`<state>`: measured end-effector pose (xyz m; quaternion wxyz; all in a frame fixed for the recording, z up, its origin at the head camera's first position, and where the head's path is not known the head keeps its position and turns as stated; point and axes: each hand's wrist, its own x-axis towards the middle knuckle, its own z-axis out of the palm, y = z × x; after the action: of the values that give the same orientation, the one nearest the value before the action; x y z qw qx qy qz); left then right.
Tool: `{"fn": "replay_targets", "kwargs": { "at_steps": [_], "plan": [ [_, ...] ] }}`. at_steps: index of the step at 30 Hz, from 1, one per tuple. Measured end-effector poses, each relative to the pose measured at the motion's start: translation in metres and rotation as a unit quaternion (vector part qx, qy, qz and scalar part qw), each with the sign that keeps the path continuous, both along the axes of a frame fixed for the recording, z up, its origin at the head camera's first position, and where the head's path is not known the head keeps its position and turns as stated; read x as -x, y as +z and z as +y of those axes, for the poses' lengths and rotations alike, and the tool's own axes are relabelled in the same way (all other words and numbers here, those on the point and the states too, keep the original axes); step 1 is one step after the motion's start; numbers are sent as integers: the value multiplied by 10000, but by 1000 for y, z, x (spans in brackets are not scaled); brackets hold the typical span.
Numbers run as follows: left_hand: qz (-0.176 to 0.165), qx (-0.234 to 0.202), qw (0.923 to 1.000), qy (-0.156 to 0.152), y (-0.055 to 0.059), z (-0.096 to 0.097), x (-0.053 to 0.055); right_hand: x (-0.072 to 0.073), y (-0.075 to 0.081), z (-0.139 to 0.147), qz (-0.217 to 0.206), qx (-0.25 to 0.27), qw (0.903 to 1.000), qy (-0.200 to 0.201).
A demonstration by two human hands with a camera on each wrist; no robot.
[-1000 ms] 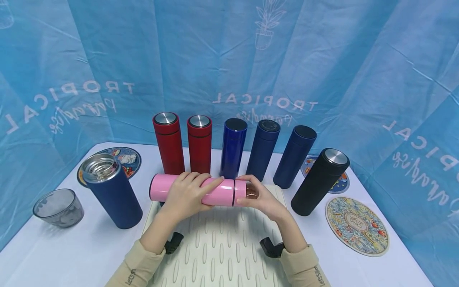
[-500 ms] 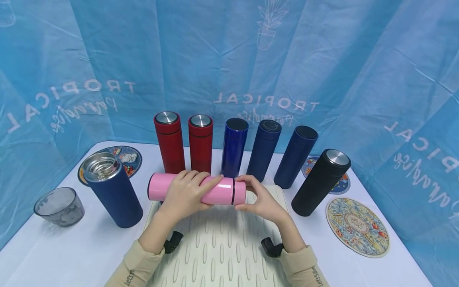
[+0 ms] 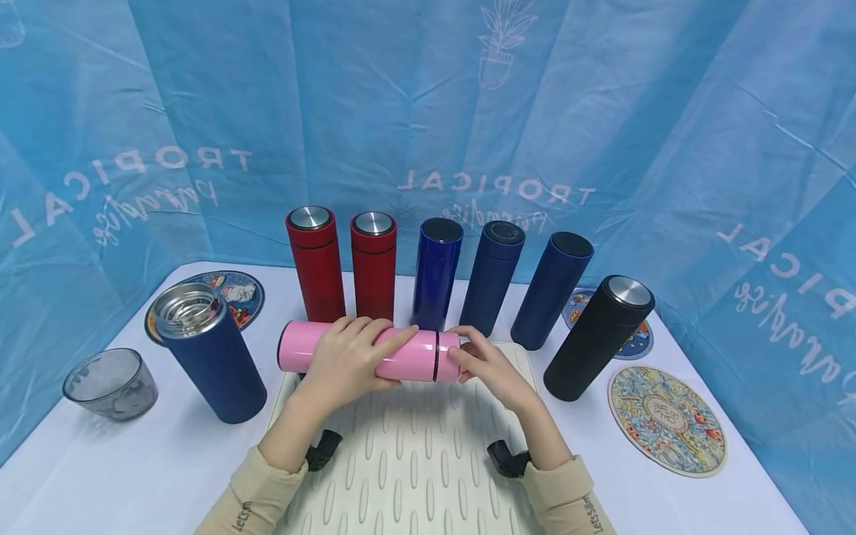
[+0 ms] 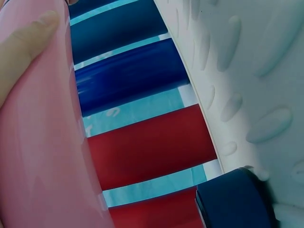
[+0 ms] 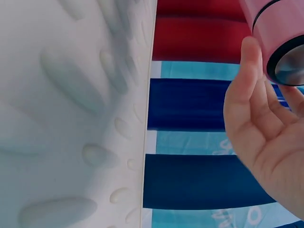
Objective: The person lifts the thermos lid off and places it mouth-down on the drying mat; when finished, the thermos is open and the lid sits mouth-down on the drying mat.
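Note:
A glossy pink thermos (image 3: 411, 360) lies level in the air above the front edge of a row of flasks, its cap end to the right. My left hand (image 3: 348, 364) grips its body from above, thumb along the side facing me. The right hand (image 3: 491, 369) holds the pink cap (image 3: 449, 357) beyond the black seam ring, fingers bent about its end. In the right wrist view, the cap's steel top (image 5: 290, 66) faces my palm, and a thumb (image 5: 251, 52) touches its side. A dark blue lid (image 4: 232, 199) rests on the pale mat in the left wrist view.
Two red flasks (image 3: 373, 271), several blue flasks (image 3: 436, 275) and a black one (image 3: 597, 340) stand behind. An open navy flask (image 3: 214, 364) and a grey glass bowl (image 3: 114, 386) stand left. A ribbed pale mat (image 3: 401, 461) lies below; a round coaster (image 3: 666, 421) lies right.
My right hand's fingers and thumb have shifted round the cap, the thumb now farther up its near side. The left hand and the thermos stay almost where they were.

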<state>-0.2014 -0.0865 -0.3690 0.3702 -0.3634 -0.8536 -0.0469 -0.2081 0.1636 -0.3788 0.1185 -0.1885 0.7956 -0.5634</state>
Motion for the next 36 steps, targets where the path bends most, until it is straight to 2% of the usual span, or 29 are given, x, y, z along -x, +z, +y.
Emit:
{"fn": "replay_targets", "kwargs": {
  "at_steps": [4, 7, 19, 25, 27, 31, 36],
  "plan": [
    [0, 32, 10000, -22, -1, 0, 0, 0, 1, 1, -251, 209, 9993, 183],
    [-18, 62, 10000, -20, -1, 0, 0, 0, 0, 2, -282, 224, 9990, 265],
    [-71, 100, 9999, 28, 0, -3, 0, 0, 0, 3, 133, 239, 9989, 389],
    [-93, 59, 9999, 30, 2, -3, -1, 0, 1, 2, 173, 130, 9990, 388],
    [-88, 36, 9999, 49, 2, -3, -1, 0, 1, 3, 145, 7, 9993, 347],
    [-50, 48, 9999, 111, 3, -5, 0, 0, 2, 2, -55, -184, 9998, -43],
    [-79, 63, 9999, 78, 3, -4, 0, -1, 3, 0, -282, -122, 9988, -386]
  ]
}}
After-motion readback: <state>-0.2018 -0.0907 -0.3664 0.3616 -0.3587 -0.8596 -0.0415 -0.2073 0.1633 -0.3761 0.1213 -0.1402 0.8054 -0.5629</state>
